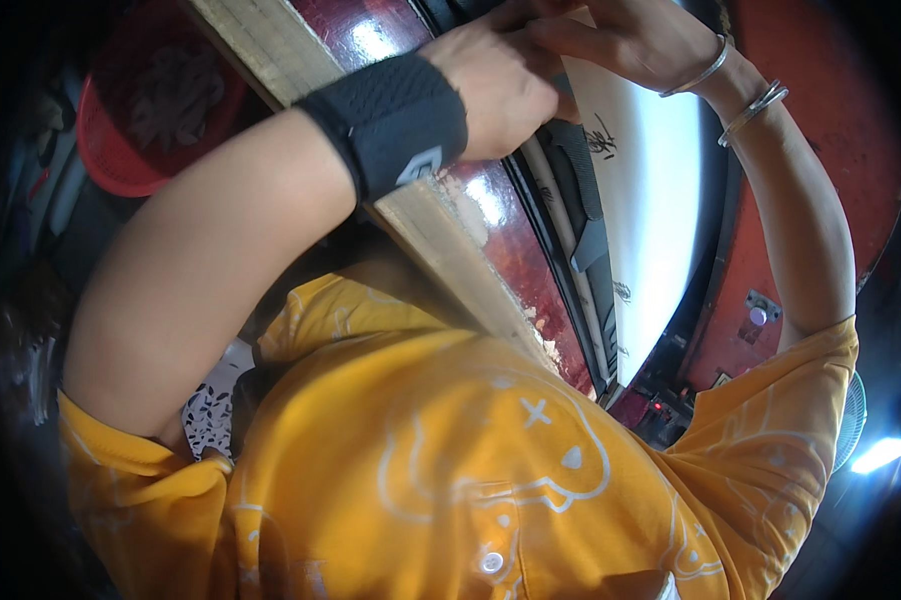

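My left hand, with a black band round its wrist, is closed over the table beside a white panel. My right hand, wearing silver bangles, bends in from the right to meet it at the picture's upper edge. The fingers of both hands are curled together there, partly cut off, and what they hold cannot be made out. Below them runs a long white panel with black scribbled marks, brightly lit along its right side. Dark strips lie along the panel's left edge.
A worn wooden edge borders the glossy dark red tabletop. A red basket with pale scraps stands at left. At right are a red surface with a small metal fitting, a fan and a bright lamp.
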{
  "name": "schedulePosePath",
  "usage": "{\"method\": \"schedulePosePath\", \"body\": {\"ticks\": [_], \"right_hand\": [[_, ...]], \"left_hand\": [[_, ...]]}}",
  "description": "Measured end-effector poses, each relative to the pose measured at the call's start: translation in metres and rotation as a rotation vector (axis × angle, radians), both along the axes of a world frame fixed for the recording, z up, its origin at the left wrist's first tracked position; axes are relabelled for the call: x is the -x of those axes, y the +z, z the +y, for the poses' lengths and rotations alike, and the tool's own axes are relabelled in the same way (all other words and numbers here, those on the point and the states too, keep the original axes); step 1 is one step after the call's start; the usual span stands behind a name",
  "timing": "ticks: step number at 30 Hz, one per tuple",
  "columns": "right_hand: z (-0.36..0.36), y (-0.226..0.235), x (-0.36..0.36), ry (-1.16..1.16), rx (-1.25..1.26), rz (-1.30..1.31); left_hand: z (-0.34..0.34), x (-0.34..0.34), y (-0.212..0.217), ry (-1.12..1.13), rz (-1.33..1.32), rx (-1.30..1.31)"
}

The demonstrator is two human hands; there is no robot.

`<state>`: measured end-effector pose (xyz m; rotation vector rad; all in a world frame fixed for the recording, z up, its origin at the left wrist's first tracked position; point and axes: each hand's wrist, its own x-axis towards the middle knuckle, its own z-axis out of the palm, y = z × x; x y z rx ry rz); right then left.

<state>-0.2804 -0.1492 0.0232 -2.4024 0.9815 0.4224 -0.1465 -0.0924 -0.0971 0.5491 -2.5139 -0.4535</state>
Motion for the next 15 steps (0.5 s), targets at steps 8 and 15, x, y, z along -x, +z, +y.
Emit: {"method": "schedulePosePath", "body": {"ticks": [8,15], "right_hand": [[-0.005,-0.002,-0.007,-0.039,-0.005,0.109],[-0.005,-0.002,-0.008,-0.04,-0.039,0.07]], "left_hand": [[0.042,0.012,0.02,-0.196,-0.19,0.024],[0.06,0.038,0.024,-0.321,-0.366,-0.011]]}}
